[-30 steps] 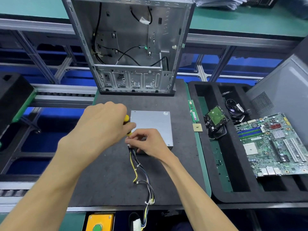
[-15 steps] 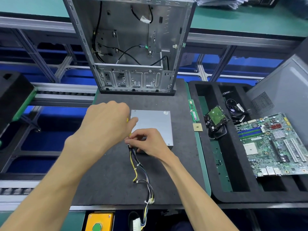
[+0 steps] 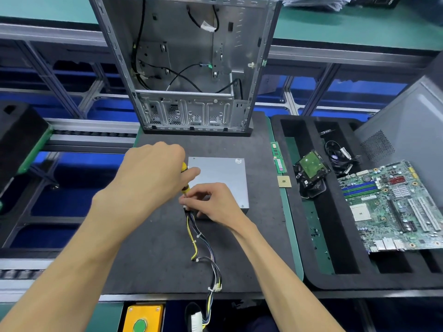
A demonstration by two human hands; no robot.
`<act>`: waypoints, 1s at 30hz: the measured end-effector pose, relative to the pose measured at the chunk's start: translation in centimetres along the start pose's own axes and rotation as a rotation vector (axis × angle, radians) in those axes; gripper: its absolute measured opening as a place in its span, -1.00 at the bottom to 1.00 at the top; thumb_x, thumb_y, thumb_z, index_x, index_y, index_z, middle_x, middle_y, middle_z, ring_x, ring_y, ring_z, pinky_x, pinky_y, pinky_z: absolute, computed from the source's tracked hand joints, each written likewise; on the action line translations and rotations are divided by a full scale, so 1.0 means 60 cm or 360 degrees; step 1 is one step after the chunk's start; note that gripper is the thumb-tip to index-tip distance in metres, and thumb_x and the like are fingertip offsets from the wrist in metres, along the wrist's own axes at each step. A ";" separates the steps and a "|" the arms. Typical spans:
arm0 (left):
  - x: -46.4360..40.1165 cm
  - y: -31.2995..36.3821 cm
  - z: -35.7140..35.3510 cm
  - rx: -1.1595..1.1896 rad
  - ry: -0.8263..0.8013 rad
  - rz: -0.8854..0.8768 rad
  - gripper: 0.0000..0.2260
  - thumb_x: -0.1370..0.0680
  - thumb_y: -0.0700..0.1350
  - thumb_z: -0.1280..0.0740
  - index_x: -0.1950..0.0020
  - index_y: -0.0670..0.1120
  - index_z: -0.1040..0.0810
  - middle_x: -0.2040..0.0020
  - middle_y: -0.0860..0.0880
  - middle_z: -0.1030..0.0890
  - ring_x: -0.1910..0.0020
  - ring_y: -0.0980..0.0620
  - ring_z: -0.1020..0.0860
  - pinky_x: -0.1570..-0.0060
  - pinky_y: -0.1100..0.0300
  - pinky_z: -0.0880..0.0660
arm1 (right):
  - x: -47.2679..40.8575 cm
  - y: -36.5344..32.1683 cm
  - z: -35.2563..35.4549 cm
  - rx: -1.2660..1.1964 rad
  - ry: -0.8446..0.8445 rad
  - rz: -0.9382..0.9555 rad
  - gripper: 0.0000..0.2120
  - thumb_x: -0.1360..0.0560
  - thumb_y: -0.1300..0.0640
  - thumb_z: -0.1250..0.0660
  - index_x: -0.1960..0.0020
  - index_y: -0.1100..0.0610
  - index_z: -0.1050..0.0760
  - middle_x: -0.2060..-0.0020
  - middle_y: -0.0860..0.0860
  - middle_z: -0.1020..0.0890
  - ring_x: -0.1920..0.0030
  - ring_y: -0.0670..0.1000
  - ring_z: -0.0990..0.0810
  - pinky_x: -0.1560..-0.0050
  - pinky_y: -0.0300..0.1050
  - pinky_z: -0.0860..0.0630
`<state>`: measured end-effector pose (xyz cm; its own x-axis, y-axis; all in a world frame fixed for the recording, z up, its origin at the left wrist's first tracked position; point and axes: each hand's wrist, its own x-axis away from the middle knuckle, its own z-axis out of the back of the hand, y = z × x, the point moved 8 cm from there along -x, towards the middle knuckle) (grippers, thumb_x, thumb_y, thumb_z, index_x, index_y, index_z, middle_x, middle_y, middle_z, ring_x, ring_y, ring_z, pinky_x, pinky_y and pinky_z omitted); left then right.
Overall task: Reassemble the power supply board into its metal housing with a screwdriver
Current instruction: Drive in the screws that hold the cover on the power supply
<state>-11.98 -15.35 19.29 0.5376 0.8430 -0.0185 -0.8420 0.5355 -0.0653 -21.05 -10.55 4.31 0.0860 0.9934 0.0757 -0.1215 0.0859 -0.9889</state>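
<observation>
The grey metal power supply housing (image 3: 220,178) lies flat on the dark mat (image 3: 155,236), lid side up. A bundle of yellow, black and blue wires (image 3: 203,255) runs from its near left corner toward me. My left hand (image 3: 153,178) is closed around a yellow-handled screwdriver (image 3: 184,178), held upright at that corner. My right hand (image 3: 213,202) rests on the housing's near edge, with its fingertips pinched around the screwdriver's lower shaft. The tip and any screw are hidden by my fingers.
An open computer case (image 3: 191,68) stands at the mat's far edge. A black foam tray (image 3: 311,259) on the right holds a motherboard (image 3: 395,207), a hard drive (image 3: 311,168) and cables. RAM sticks (image 3: 278,159) and a CPU chip (image 3: 284,181) lie between. A yellow button box (image 3: 142,318) sits near me.
My left hand has shifted slightly on the screwdriver handle, consistent with turning it. The right hand and the housing have stayed in place.
</observation>
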 end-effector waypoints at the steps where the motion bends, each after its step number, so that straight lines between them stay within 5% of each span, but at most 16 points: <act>1: -0.001 0.000 0.000 -0.0033 0.0020 0.0011 -0.60 -0.55 0.29 -0.22 0.29 0.02 -0.34 0.37 0.04 -0.34 0.33 -0.08 -0.39 0.44 0.17 -0.10 | 0.000 0.000 0.000 -0.0005 -0.0002 -0.0002 -0.88 -0.49 0.10 -0.55 0.17 -0.09 -0.69 0.34 -0.11 -0.68 0.29 -0.12 -0.63 0.31 -0.25 -0.57; 5: -0.001 -0.002 -0.006 0.0098 -0.0016 -0.0029 -0.72 -0.56 0.16 -0.27 0.23 0.04 -0.37 0.31 0.05 -0.41 0.26 -0.11 -0.45 0.35 0.13 -0.23 | -0.001 0.001 -0.001 -0.0001 0.0014 0.0004 -0.88 -0.49 0.08 -0.55 0.17 -0.12 -0.70 0.33 -0.08 -0.69 0.29 -0.09 -0.62 0.30 -0.24 -0.57; 8: 0.004 0.008 -0.006 0.0169 -0.0061 -0.0173 -0.91 -0.56 0.07 -0.30 0.04 0.11 -0.42 0.10 0.08 -0.56 0.12 -0.10 -0.54 0.25 0.12 -0.33 | -0.003 0.002 0.001 -0.0020 0.0028 0.0015 -0.79 -0.49 0.11 -0.55 0.23 -0.18 -0.67 0.33 -0.07 -0.69 0.30 -0.11 -0.65 0.33 -0.24 -0.57; 18: 0.007 -0.005 0.005 -0.0091 0.0001 0.0028 -0.51 -0.51 0.37 -0.21 0.35 -0.01 -0.34 0.40 0.02 -0.39 0.44 0.01 -0.33 0.44 0.17 -0.11 | -0.004 0.007 0.001 0.0028 -0.0006 0.0012 -0.86 -0.50 0.10 -0.54 0.17 -0.13 -0.69 0.33 -0.09 -0.69 0.28 -0.10 -0.65 0.31 -0.26 -0.57; 22: 0.008 0.010 -0.003 0.0084 -0.0103 -0.0109 -0.91 -0.62 0.03 -0.22 0.03 0.09 -0.48 0.08 0.05 -0.56 0.16 -0.07 -0.49 0.24 0.13 -0.31 | -0.007 0.010 0.001 0.0015 0.0015 0.0001 -0.92 -0.48 0.10 -0.55 0.15 -0.07 -0.71 0.33 -0.04 -0.69 0.28 -0.07 -0.63 0.32 -0.24 -0.56; 27: 0.007 0.019 -0.009 0.0132 -0.0183 -0.0164 -0.90 -0.60 -0.07 -0.25 -0.01 0.15 -0.48 -0.04 0.10 -0.51 0.04 -0.03 -0.51 0.18 0.13 -0.30 | -0.005 0.009 0.002 -0.0025 -0.0003 -0.0019 -0.97 -0.48 0.14 -0.54 0.11 0.05 -0.71 0.32 -0.01 -0.70 0.30 -0.10 -0.65 0.32 -0.23 -0.57; 30: 0.006 0.008 -0.002 -0.0005 -0.0069 -0.0106 -0.89 -0.55 0.11 -0.30 0.11 0.10 -0.51 0.21 0.06 -0.49 0.18 -0.08 -0.49 0.31 0.13 -0.24 | -0.005 0.008 0.001 0.0010 -0.0005 -0.0011 -0.89 -0.48 0.12 -0.56 0.17 -0.06 -0.69 0.34 -0.06 -0.69 0.32 -0.08 -0.61 0.31 -0.23 -0.56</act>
<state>-12.16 -14.79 19.14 0.5901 0.8068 0.0289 -0.8041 0.5905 -0.0681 -21.20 -10.78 3.84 0.0838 0.9931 0.0827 -0.1269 0.0929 -0.9876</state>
